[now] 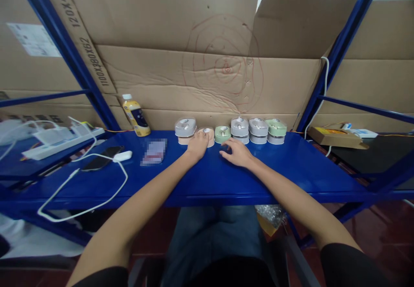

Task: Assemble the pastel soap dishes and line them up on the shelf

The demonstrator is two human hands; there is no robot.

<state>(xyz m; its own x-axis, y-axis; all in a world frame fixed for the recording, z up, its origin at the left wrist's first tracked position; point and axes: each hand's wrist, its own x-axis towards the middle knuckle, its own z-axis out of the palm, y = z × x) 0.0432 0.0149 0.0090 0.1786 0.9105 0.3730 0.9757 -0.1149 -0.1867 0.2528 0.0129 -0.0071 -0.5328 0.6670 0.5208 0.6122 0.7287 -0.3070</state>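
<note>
My left hand is closed over the left side of a low pink case with rounded corners. Just left of it, a clear-topped grey case is stacked on another pink case. To the right sits a single green case, low on the table. My right hand holds nothing; its thumb and fingers are curved and apart, just in front of the green case and a grey stack. Beyond stand another grey stack and a green-over-grey stack.
On the blue table, a yellow bottle stands back left, near a blurred packet. A phone and white cable lie farther left. Cardboard backs the table between blue posts. An open carton is at right.
</note>
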